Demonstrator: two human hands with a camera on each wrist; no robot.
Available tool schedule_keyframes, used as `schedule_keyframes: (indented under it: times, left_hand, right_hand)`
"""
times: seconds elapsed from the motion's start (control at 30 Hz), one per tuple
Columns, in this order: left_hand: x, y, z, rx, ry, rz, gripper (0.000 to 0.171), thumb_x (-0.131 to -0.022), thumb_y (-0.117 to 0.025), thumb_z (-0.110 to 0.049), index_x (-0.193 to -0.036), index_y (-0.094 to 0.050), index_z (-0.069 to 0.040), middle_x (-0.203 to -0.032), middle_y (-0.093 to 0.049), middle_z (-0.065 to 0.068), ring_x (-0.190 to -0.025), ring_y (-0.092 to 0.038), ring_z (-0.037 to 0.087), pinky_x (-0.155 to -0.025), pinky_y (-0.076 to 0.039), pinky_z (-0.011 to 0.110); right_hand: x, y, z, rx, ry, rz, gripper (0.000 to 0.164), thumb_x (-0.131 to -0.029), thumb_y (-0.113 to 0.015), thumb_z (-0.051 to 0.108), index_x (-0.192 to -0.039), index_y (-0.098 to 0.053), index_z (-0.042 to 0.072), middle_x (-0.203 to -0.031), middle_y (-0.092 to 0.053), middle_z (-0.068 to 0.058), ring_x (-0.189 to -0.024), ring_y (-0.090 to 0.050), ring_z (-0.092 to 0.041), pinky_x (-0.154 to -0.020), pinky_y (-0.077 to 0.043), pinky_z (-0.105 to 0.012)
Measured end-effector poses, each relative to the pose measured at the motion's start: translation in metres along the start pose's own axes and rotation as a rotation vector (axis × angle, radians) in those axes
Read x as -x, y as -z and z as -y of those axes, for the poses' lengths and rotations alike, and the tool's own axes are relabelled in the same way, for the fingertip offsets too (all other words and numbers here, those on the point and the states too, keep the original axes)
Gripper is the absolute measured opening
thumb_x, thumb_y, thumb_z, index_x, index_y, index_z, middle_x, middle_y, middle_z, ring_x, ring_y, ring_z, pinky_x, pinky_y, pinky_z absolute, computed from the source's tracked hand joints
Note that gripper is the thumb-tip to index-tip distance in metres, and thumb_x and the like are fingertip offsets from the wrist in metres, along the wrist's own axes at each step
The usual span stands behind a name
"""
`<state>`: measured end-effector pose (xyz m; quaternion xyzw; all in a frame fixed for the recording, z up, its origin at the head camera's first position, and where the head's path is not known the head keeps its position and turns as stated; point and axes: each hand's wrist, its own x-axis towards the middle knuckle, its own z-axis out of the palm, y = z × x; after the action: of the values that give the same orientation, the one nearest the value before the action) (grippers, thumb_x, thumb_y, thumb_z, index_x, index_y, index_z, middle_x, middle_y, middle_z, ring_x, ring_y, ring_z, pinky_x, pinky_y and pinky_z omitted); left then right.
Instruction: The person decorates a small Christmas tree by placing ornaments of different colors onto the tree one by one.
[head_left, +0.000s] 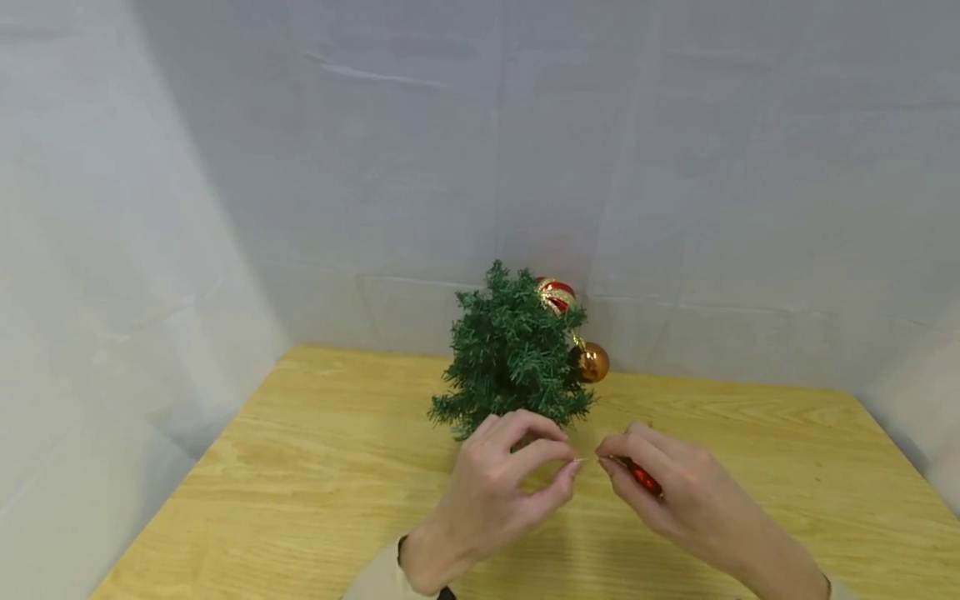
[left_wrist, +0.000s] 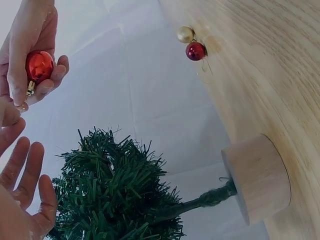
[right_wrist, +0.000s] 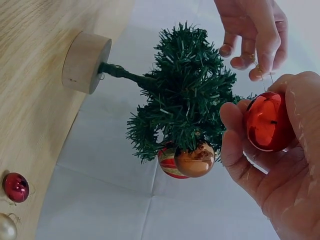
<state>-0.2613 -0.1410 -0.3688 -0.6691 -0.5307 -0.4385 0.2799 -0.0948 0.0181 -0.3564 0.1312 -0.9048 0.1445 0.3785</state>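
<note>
My right hand [head_left: 675,483] holds a shiny red bauble [right_wrist: 270,122] in its fingers, with the gold cap [left_wrist: 31,89] facing my other hand. Thumb and forefinger of my left hand [head_left: 510,479] pinch a thin gold thread [right_wrist: 256,62] by the bauble; its far end is too fine to follow. Just beyond both hands stands a small green Christmas tree [head_left: 510,350] on a round wooden base [left_wrist: 257,177]. On its right side hang a copper bauble [head_left: 592,362] and a red bauble with gold stripes [head_left: 557,295].
A dark red bauble [right_wrist: 16,187] and a pale gold bauble [right_wrist: 7,227] lie on the wooden table [head_left: 337,467], to the right of the tree. White sheeting [head_left: 420,167] rises behind the table and along its sides.
</note>
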Motion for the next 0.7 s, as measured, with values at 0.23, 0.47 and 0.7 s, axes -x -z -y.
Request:
schedule_keyframes:
  times: [0.23, 0.47, 0.7]
  left_hand:
    - [0.000, 0.003, 0.002, -0.003, 0.014, 0.002, 0.010, -0.081, -0.080, -0.014, -0.088, -0.075, -0.019, -0.097, -0.070, -0.005, -0.081, -0.066, 0.006, -0.073, -0.045, 0.015]
    - [-0.003, 0.009, 0.005, 0.035, 0.029, -0.012, 0.010, -0.082, -0.079, -0.013, -0.089, -0.074, -0.017, -0.097, -0.069, -0.003, -0.082, -0.066, 0.008, -0.074, -0.047, 0.018]
    - [-0.006, 0.019, 0.006, 0.085, 0.110, -0.012, 0.005, -0.088, -0.076, -0.013, -0.090, -0.075, -0.017, -0.100, -0.068, -0.003, -0.085, -0.065, 0.009, -0.075, -0.049, 0.023]
  right_hand:
    - [-0.005, -0.002, 0.003, 0.029, -0.002, -0.026, 0.028, -0.109, -0.044, 0.028, -0.102, -0.065, 0.010, -0.084, -0.063, 0.008, -0.062, -0.043, 0.007, -0.056, -0.039, -0.003]
    - [-0.013, -0.005, 0.008, 0.040, 0.003, -0.072, 0.028, -0.109, -0.044, 0.027, -0.101, -0.065, 0.011, -0.083, -0.063, 0.007, -0.060, -0.041, 0.007, -0.054, -0.036, -0.004]
    - [-0.023, -0.006, 0.011, 0.050, -0.026, -0.089, 0.027, -0.109, -0.045, 0.029, -0.101, -0.064, 0.011, -0.089, -0.062, 0.007, -0.063, -0.044, 0.003, -0.057, -0.038, -0.007]
